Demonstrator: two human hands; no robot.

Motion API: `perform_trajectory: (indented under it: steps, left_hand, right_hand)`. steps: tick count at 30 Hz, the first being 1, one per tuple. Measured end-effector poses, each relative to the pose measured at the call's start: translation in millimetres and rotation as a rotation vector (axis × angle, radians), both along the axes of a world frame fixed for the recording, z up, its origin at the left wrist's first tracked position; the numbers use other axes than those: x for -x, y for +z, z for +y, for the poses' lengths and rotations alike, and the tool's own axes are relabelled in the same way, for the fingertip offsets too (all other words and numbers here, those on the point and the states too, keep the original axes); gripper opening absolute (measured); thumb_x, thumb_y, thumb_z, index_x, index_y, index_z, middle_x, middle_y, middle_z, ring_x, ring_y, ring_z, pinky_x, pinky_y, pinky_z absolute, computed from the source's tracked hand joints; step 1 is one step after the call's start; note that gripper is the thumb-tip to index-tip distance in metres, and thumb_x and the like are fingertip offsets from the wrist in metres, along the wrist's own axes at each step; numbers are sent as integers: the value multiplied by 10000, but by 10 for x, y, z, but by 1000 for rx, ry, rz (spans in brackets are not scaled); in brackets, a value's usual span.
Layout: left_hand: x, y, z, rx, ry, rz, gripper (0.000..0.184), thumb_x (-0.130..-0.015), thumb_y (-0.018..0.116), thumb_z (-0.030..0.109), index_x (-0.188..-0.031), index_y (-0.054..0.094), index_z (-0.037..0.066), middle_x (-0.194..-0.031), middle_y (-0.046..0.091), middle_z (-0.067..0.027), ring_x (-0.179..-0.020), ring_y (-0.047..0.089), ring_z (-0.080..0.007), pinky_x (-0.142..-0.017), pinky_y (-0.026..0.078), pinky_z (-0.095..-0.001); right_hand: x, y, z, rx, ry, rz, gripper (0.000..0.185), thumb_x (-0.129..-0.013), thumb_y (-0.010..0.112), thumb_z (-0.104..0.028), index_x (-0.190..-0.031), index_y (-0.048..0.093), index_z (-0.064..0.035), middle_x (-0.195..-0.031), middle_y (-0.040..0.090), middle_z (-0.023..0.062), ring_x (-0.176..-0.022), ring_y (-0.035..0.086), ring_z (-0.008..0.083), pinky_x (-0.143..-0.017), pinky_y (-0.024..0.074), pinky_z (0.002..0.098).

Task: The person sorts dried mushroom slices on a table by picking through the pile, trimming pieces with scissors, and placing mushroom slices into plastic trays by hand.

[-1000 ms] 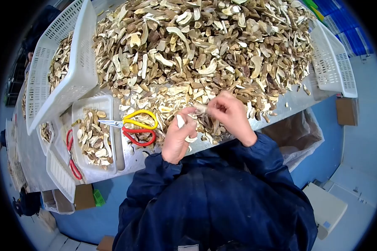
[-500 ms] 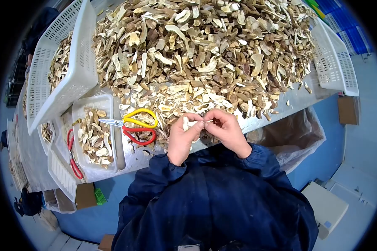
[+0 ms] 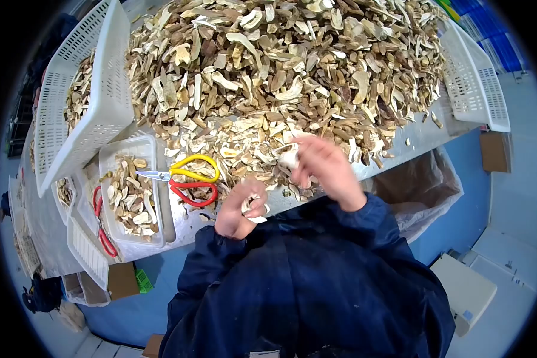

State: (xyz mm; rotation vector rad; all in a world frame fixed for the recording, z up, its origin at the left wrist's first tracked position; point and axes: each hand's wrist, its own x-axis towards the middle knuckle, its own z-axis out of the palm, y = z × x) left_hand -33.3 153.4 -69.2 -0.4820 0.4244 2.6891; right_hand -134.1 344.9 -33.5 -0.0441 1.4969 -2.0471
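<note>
My left hand [image 3: 240, 207] is near the table's front edge, its fingers curled around pale dried mushroom slices [image 3: 258, 219]. Further forward and to the right, my right hand [image 3: 328, 170] hovers over the near side of the mushroom pile, smeared by motion. A whitish mushroom slice [image 3: 289, 159], also blurred, shows at its fingertips. The big pile of dried mushroom slices [image 3: 292, 89] covers most of the table. Left of my hands lie scissors [image 3: 184, 178] with one yellow and one red handle, the blades resting over the rim of a clear plastic tub [image 3: 160, 206].
White perforated baskets stand at the left [image 3: 110, 101] and the right [image 3: 486, 89]. Red-handled scissors [image 3: 99, 221] lie beside the tub, near a small white slotted tray [image 3: 88, 250]. A lined bin [image 3: 426, 191] sits below the table's right front edge.
My hands were together, fingertips meeting at a pale slice. Now they are apart: the left has drawn back toward my body, the right has moved forward and right over the pile.
</note>
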Motion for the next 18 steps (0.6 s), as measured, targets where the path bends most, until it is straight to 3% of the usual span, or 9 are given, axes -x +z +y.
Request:
perform_trajectory:
  steps: [1,3,6,8,10,14,17,18]
  left_hand:
    - [9,-2,-13,-123,13,-11,188,-980,465,207,-849,477,73,-704,405,4,-627,387,-75,-505,327,-187]
    - [-6,-113,-23,-290,-34,35,236,-986,429,237,-805,424,85,-731,393,-8,-665,399,-95,-521,361,-201]
    - [-31,-177,51,-517,-86,-4,152,-968,444,181,-864,450,70,-789,406,-6,-701,413,-113,-584,411,-237]
    - [-24,-108,119,-459,-63,-172,112,-958,453,166,-913,481,68,-795,409,1,-714,424,-119,-616,417,-246]
    - [-14,-66,165,-394,-36,-273,117,-940,467,129,-1015,538,74,-803,406,14,-726,435,-118,-665,413,-251]
    - [15,-228,167,-599,-63,-86,167,-944,446,133,-1041,574,87,-743,397,14,-695,418,-103,-675,388,-250]
    - [16,-381,161,-680,-52,62,227,-948,427,139,-1111,574,79,-845,538,-11,-809,524,-131,-779,434,-293]
    - [32,-287,177,-537,-4,-57,247,-948,425,138,-1140,566,75,-931,561,-29,-883,539,-151,-830,434,-317]
  right_hand:
    - [86,76,4,44,-226,48,256,-937,524,-152,-1109,601,21,-897,675,114,-632,601,105,-506,462,199]
    - [180,66,188,-152,-327,159,289,-938,512,-158,-1138,583,39,-938,675,134,-660,621,140,-520,469,203]
    - [82,-92,358,-766,-71,502,193,-870,590,-133,-975,654,16,-805,671,134,-645,630,180,-537,466,277]
    - [-55,-228,367,-1066,-21,815,125,-805,646,-128,-841,669,-11,-723,639,142,-636,627,255,-564,466,341]
    - [-160,-238,302,-1179,13,824,102,-794,655,-134,-810,653,-33,-730,623,118,-646,614,293,-569,466,366]
    - [-190,-313,145,-1233,-23,844,98,-778,671,-139,-793,631,-51,-738,597,94,-626,603,290,-562,461,375]
    - [-150,-296,157,-1185,-2,795,110,-769,678,-137,-798,622,-47,-759,600,104,-638,601,296,-564,463,370]
    - [-138,-304,193,-1116,-67,797,114,-779,684,-123,-806,619,-33,-730,586,83,-610,593,207,-544,449,315]
